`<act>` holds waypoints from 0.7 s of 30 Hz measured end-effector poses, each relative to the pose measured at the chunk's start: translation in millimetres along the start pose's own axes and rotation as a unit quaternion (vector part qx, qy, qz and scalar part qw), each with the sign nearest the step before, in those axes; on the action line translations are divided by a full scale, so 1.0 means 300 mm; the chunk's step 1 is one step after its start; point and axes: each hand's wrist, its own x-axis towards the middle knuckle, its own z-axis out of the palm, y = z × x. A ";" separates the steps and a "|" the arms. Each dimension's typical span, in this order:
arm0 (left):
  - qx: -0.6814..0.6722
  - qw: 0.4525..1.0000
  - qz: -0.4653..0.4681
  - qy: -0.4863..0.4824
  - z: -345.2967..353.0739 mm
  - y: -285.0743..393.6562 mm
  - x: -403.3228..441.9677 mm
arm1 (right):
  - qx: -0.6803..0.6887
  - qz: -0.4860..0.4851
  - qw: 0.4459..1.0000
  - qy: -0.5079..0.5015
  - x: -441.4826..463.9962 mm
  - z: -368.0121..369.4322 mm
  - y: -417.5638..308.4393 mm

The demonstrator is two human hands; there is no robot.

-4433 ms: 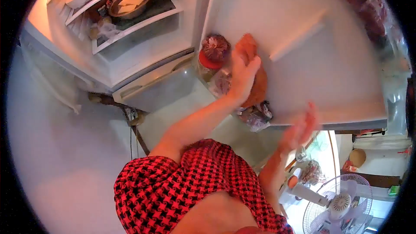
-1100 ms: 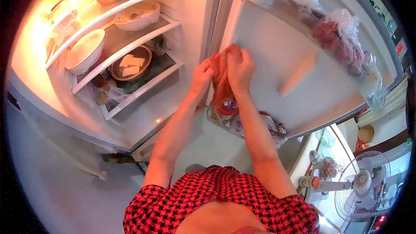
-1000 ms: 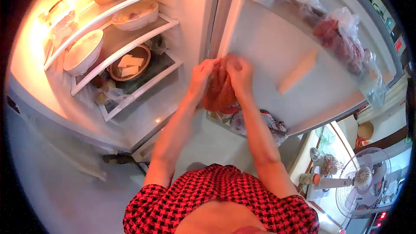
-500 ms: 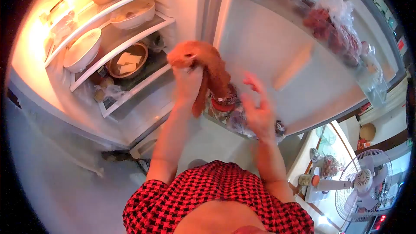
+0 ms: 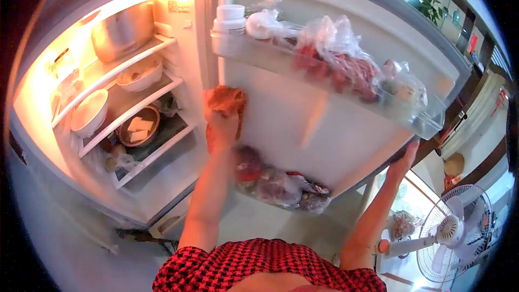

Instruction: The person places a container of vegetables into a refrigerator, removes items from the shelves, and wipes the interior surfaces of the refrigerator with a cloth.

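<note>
My left hand (image 5: 223,125) is closed on an orange cloth (image 5: 230,100), bunched against the hinge side of the open refrigerator door (image 5: 275,108). Its fingers are partly covered by the cloth. Out at the door's free edge, my right hand (image 5: 403,163) grips the rim, with some fingertips hidden. Below the cloth, the lower door shelf bears a red-banded jar (image 5: 248,166) and plastic-bagged food (image 5: 278,188). On the upper door shelf (image 5: 254,48) are a white lidded tub (image 5: 230,19) and clear bags of red food (image 5: 338,67).
Inside the lit refrigerator are a metal pot (image 5: 123,31), white bowls (image 5: 91,112) and a brown bowl (image 5: 125,130) with pale slabs. At the right, a white fan (image 5: 451,230) stands near a counter beyond the door.
My left hand has carried the cloth from in front of the shelves to the door's hinge side. My right hand has moved outward to the door's edge. The view has shifted.
</note>
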 end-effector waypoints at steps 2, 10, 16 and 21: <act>-0.007 1.000 -0.012 -0.007 -0.003 -0.012 -0.007 | 0.029 -0.022 0.995 -0.090 0.003 0.003 0.006; -0.079 0.994 0.071 0.004 0.006 -0.062 0.011 | -0.032 -0.123 0.991 -0.047 -0.031 0.011 0.019; -0.079 0.994 0.078 0.016 0.007 -0.036 0.035 | -0.027 -0.066 0.996 -0.049 -0.096 0.021 -0.046; -0.131 0.991 0.034 -0.014 -0.023 -0.116 -0.040 | -0.028 -0.064 0.996 -0.053 -0.113 0.010 -0.063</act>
